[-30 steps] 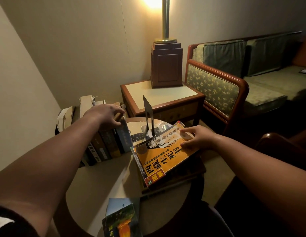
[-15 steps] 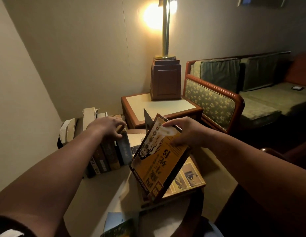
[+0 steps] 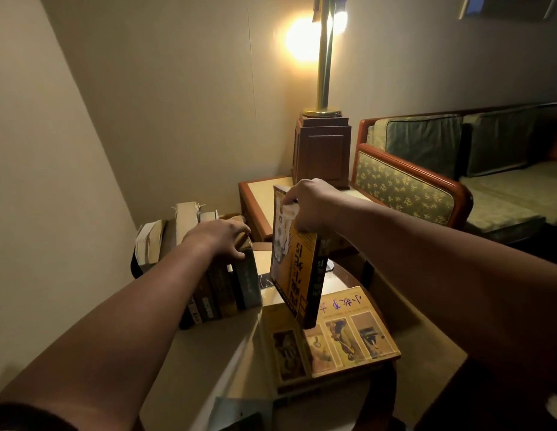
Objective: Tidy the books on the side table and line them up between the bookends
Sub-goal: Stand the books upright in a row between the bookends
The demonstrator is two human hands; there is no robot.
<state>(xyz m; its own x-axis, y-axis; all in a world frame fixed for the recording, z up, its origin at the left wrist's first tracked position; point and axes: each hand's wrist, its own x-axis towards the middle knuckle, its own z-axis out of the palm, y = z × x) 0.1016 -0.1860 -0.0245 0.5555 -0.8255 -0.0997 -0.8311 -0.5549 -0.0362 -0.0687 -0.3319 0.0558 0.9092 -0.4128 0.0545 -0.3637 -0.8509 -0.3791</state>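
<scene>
1. The right hand pinched the orange book by its top edge, upright, just beside the row of books and over the flat book on the side table; so held, it could swing or slip.
2. The left hand had its fingers curled over the leaning row's end; released, it might topple.

Orange book: one second ago it lay flat, cover up, on top of the pile. Half a second ago it was tilted up on its near edge. It is now upright, spine towards the camera, near the row.

Right hand: previously only the fingers rested on the book's far edge. It now grips the top edge from above.

Flat book: formerly covered, its cover with picture panels is now exposed. The orange book's lower corner is over it.
</scene>
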